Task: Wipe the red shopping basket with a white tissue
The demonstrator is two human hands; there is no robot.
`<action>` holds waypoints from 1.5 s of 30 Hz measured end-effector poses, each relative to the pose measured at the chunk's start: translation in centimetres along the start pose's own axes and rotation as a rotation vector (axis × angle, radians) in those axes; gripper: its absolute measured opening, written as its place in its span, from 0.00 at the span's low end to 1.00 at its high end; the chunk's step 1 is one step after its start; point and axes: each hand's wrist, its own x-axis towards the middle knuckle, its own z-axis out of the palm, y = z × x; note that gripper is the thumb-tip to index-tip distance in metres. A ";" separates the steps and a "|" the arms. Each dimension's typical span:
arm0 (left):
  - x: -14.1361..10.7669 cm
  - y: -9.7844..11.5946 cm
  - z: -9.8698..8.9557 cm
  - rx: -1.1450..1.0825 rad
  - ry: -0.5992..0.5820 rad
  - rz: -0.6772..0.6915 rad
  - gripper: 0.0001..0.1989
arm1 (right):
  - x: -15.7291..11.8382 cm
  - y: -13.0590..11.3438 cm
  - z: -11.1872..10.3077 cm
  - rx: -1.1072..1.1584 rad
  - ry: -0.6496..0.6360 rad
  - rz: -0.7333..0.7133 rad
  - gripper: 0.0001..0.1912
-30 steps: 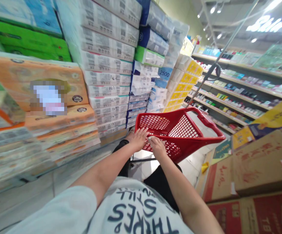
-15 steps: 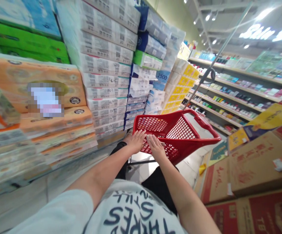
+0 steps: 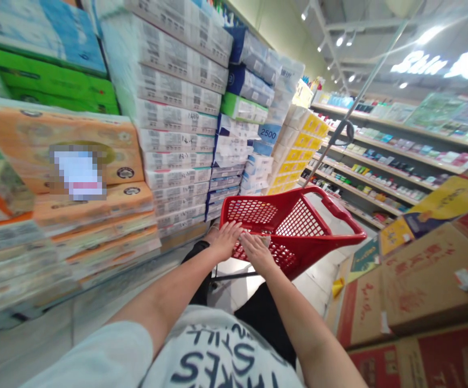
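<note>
A red shopping cart (image 3: 318,250) with a lattice basket stands in front of my body, tilted in the picture. My left hand (image 3: 226,241) lies on its near edge, fingers stretched forward over the rim. Close beside it, my right hand (image 3: 257,251) rests on the same edge with its fingers extended and the fingertips near those of the left. Neither hand shows a separate object in it. The undersides of both hands are hidden, and part of the basket's inside is covered by them.
Tall stacks of wrapped white packs (image 3: 179,108) and orange packs (image 3: 92,210) rise on the left. Cardboard boxes (image 3: 431,285) fill the right side. Beyond the cart are stocked shelves (image 3: 387,156) and a thin pole (image 3: 363,97) slanting upward.
The view has shifted slightly, so the packs and shelves sit a little differently. My right hand's fingers are slightly lower and nearer my left hand. Both hands remain on the cart's edge.
</note>
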 end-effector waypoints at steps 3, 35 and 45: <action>0.0 -0.1 0.0 -0.004 0.007 0.002 0.35 | -0.1 -0.2 0.4 0.012 0.007 -0.013 0.24; 0.1 0.2 -0.1 -0.030 0.005 -0.028 0.33 | 0.0 0.5 0.4 0.151 0.173 0.144 0.22; 0.0 0.1 0.0 -0.050 0.041 -0.019 0.34 | 0.2 -0.1 1.1 0.143 0.109 0.166 0.22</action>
